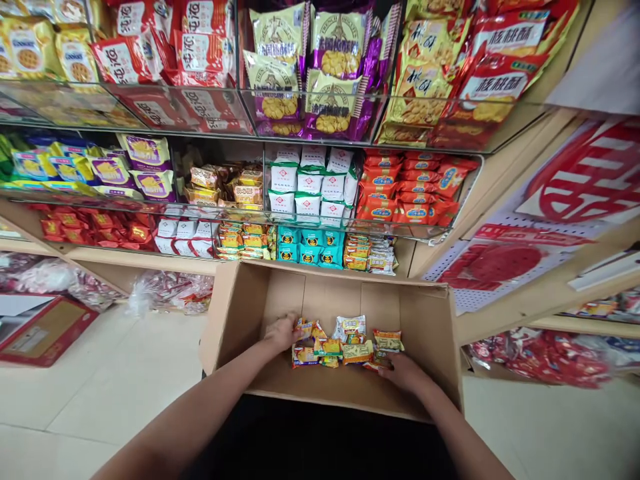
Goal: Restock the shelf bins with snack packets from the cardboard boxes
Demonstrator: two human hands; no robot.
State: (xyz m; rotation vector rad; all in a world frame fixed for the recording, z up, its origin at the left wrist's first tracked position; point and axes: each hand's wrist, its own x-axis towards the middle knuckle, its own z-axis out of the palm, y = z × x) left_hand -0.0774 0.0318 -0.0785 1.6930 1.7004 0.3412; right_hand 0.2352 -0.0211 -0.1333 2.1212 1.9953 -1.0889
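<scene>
Left of the cardboard box (pixel 240 320), a flat red carton (pixel 45 330) lay on the floor (pixel 125 387), well clear of the box. Inside the box, at its left-middle, your left hand (pixel 283 330) was down on the bottom with the fingers curled onto the left end of the snack packets (pixel 345 343); it read as closed on the end packets. The packets sat in one loose heap in the middle of the box floor, overlapping and apart from all four walls. On the heap's near right, your right hand (pixel 405 373) lay palm down with its fingertips on the nearest packets. You couldn't tell from this view whether it had gripped any. The hands were apart, bracketing the heap from either end. Judgement: a scoop from both ends would have worked best. That meant squeezing inward so the slick wrappers bunched instead of sliding, and keeping the fingers low against the cardboard to get under the bottom layer. It also meant lifting straight up, clear of the box's far wall. Strays at the right edge were the likely ones to drop. Above and behind the box, the shelf held teal packs (pixel 305 245) and, to their right, packs that looked like those in the heap (pixel 357 253).
</scene>
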